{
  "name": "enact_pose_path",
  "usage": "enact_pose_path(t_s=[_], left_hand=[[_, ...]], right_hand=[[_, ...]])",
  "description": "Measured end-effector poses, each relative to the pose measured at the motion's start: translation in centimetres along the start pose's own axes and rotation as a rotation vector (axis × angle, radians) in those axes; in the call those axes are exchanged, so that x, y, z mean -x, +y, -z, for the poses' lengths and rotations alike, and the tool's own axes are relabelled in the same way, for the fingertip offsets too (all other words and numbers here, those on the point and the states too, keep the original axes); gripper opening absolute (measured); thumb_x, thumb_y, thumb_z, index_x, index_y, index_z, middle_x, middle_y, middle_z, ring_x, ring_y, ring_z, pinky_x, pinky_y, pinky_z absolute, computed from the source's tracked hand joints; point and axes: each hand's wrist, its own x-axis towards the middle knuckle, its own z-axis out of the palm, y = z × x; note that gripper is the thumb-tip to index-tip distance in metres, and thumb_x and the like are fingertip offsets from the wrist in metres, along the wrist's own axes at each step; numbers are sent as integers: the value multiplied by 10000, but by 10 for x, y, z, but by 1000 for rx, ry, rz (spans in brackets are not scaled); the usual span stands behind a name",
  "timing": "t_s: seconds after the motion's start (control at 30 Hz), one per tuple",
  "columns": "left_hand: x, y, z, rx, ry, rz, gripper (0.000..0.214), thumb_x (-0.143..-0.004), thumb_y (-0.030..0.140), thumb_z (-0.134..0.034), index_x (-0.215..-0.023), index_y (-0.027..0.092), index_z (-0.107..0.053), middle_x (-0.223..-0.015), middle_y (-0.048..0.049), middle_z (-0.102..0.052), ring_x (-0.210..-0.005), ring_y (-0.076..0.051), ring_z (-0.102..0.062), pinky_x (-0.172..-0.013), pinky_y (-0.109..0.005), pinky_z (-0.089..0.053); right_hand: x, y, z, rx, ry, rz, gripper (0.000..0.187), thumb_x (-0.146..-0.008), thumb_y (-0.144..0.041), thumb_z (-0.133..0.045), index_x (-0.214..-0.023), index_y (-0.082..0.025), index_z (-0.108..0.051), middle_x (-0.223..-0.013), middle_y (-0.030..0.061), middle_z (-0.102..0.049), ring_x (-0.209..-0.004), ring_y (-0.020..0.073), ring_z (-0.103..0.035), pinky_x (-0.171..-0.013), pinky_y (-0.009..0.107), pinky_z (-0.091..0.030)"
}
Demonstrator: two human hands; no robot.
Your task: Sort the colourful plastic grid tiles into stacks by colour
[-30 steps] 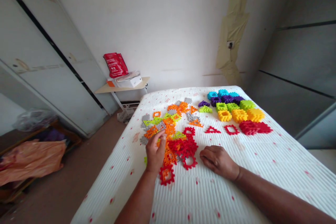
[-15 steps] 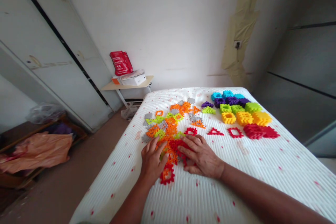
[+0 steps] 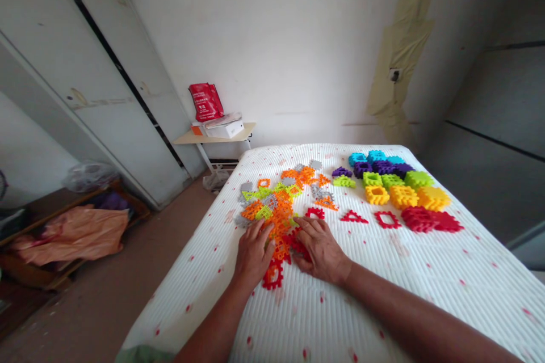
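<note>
Grip: your hands lie over the pile; cannot tell whether either is clenched.
Left hand point(image 3: 254, 255): on orange pieces point(image 3: 280, 228).
Right hand point(image 3: 321, 249): on red pieces point(image 3: 293, 243), at their right.

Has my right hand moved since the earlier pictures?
Yes, leftward: the right hand has passed the red triangular piece and now rests on the red plastic pieces.

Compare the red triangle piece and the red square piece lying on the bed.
The red triangular frame has three sides, the red square frame four, with a more rounded outline. The triangular frame lies nearer the loose pile of plastic pieces, the square frame nearer the red block stack. Both are toothed plastic frames lying flat on the white quilted mattress.
</note>
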Motion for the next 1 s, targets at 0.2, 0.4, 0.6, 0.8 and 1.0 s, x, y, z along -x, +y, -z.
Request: enact_pose_path(t_s=[0.2,0.4,0.6,0.8,1.0], left_hand=[[2,-3,-4,35,15,9,398,-840,217,-440,-1220,186,-553,-1319,-108,-496,-1236,-246,-436,-1035,-457,-370],[4,-9,-9,103,39,39,401,-841,141,-378,-1192,161,-569,-1313,-121,-501,-1216,-210,-467,-1022,-403,-403],[5,-10,-9,160,85,45,387,-832,113,-369,-1134,175,-602,-1273,-110,-539,-1187,-198,-503,-1013,-392,-419],[5,-12,-10,190,118,43,434,-799,52,-347,-1115,194,-609,-1231,-84,-577,-1163,-178,-526,-1001,-373,-436],[5,-12,-11,133,124,26,445,-784,27,-357,-1116,187,-606,-1233,-89,-573,-1162,-176,-522,-996,-373,-441]], right_hand=[[24,3,10,-25,-72,166,431,-710,-344,-567,-1106,-176,-563,-1419,112,-367,-1266,312,-292,-1028,518,-164],[39,6,21,-69,-88,229,452,-748,-511,-548,-1048,-173,-576,-1365,115,-437,-1226,308,-348,-1033,518,-167],[19,1,21,-48,-16,209,315,-856,-366,-477,-1112,-210,-576,-1286,91,-520,-1192,269,-388,-1014,501,-185],[-8,-15,7,-35,-182,150,359,-815,-467,-543,-1057,-211,-609,-1172,88,-585,-1137,276,-417,-997,527,-190],[-9,-18,1,17,-218,103,458,-778,-506,-576,-1118,-200,-602,-1298,130,-494,-1193,322,-372,-996,587,-179]])
